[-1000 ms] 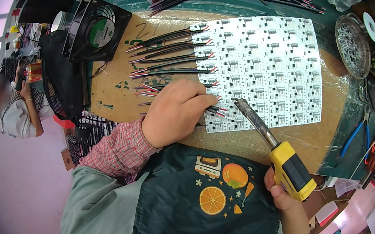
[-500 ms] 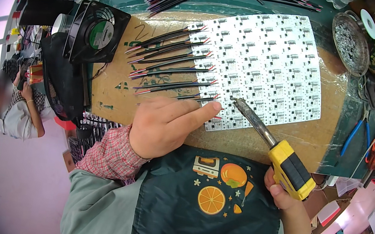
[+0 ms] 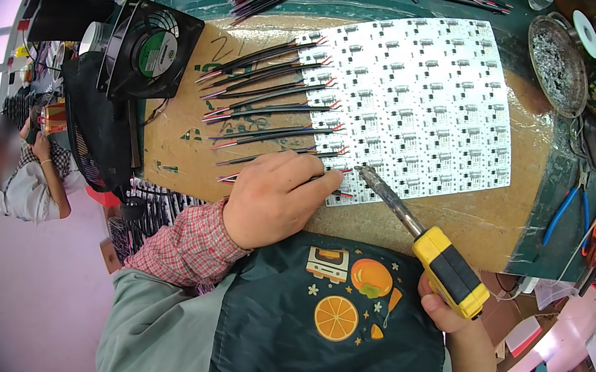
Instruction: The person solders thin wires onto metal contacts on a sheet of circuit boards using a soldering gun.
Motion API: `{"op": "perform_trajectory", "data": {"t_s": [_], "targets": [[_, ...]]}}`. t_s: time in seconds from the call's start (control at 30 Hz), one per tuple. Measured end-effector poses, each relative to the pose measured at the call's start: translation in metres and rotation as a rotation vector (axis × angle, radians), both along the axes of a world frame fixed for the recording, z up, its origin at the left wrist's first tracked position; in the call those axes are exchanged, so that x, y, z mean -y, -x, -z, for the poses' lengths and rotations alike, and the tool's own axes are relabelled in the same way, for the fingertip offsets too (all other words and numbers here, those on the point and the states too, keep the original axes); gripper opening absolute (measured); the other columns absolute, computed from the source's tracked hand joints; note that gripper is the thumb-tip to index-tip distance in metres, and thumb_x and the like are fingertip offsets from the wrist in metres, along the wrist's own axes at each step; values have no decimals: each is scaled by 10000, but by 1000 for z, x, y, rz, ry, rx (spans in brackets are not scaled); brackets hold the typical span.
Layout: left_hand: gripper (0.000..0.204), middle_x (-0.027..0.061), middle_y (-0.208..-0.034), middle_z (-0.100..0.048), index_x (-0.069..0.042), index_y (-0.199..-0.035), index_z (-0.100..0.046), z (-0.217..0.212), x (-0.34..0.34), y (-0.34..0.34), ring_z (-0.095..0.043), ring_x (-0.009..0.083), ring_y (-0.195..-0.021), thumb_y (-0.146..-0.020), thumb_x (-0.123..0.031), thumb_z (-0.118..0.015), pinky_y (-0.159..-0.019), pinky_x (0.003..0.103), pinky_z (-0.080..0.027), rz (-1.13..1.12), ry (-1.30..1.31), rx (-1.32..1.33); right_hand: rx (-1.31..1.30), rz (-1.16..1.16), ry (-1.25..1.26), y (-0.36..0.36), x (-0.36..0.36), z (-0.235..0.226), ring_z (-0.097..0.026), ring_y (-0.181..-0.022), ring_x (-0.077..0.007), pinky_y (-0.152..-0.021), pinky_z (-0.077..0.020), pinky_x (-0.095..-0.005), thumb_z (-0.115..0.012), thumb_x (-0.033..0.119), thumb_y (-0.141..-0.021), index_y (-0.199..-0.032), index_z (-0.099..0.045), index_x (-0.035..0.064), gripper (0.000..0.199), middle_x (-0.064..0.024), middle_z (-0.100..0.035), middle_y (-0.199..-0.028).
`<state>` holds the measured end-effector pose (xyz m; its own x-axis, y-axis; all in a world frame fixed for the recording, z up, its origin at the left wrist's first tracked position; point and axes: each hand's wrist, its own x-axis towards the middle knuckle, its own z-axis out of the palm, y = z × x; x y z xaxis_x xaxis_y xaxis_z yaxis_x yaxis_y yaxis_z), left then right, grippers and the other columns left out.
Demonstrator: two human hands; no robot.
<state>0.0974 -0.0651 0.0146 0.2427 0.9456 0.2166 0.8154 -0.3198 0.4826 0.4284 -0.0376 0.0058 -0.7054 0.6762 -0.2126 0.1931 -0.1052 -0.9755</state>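
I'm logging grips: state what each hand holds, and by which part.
The right hand holds the soldering iron by its yellow handle. The left hand covers dark wires; whether it grips any is hidden.

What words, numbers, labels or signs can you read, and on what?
Black fan: round green-and-white label, print too small to read.
Brown board: green printed marks, partly under wires, and a dark scrawl; I don't copy these out.
White circuit sheet: any print too small to read.
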Motion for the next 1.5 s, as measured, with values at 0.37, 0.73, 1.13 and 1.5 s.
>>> {"op": "perform_trajectory", "data": {"t_s": [0.37,0.73,1.13,1.5], "targets": [[287,36,-852,-563,-64,-1004,-664,4,1,0,-574,200,-705,-717,-50,-667,-600,325,-461,20,-25,-21,68,28,69,-4,8,4,-675,-789,-274,-709,-520,-340,-742,193,-748,-1117,-604,-19,448,-125,-663,-923],[287,48,-864,-570,-73,-991,-669,3,0,-1,-581,217,-723,-708,-30,-657,-614,331,-476,-1,16,5,20,62,151,1,5,-5,-628,-688,-261,-634,-490,-333,-709,173,-762,-933,-618,14,250,-91,-623,-800],[329,67,-926,-584,-74,-1023,-671,0,-2,3,-601,247,-810,-704,4,-644,-685,352,-506,6,93,72,36,57,105,-6,9,2,-646,-727,-252,-673,-502,-336,-722,160,-750,-1027,-610,-5,341,-87,-639,-842],[333,59,-929,-582,-79,-1013,-668,0,-2,2,-594,242,-802,-692,6,-636,-681,349,-501,7,95,66,50,50,134,-4,6,-4,-626,-701,-275,-664,-497,-345,-711,179,-749,-932,-619,19,260,-93,-624,-812]]}}
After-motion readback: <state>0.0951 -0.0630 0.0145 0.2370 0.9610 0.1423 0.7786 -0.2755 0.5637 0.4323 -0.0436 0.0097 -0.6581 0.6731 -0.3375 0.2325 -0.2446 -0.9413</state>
